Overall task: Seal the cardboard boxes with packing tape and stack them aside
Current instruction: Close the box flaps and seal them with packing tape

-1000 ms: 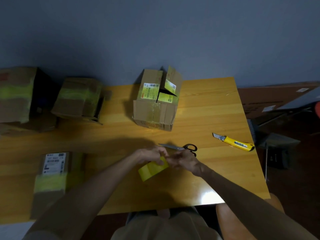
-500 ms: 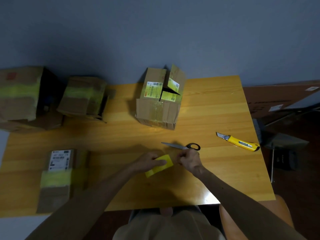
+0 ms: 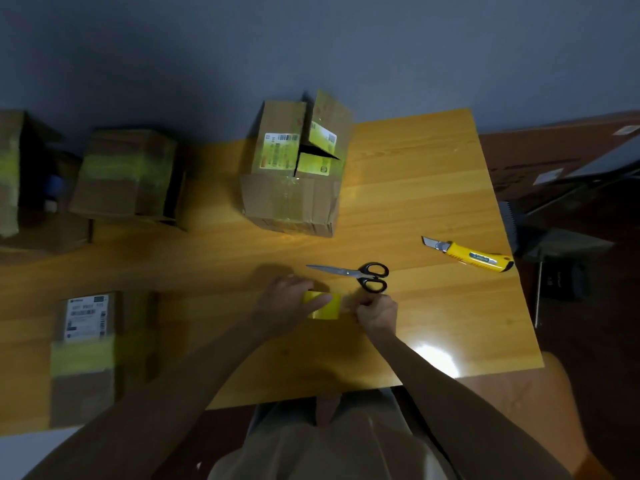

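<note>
Two forearms angled inward over the wooden table (image 3: 433, 202), left hand (image 3: 291, 303) wrapped over the yellow tape roll (image 3: 327, 308) at near centre, right hand (image 3: 375, 311) curled, pinching the roll's right edge, scissors (image 3: 360, 273) just beyond, open-flapped cardboard box (image 3: 294, 188) farther back.

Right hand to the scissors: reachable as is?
Probably yes. The scissors lie just beyond the right hand, with nothing between. But that hand pinches the tape roll and must let go first.
</note>
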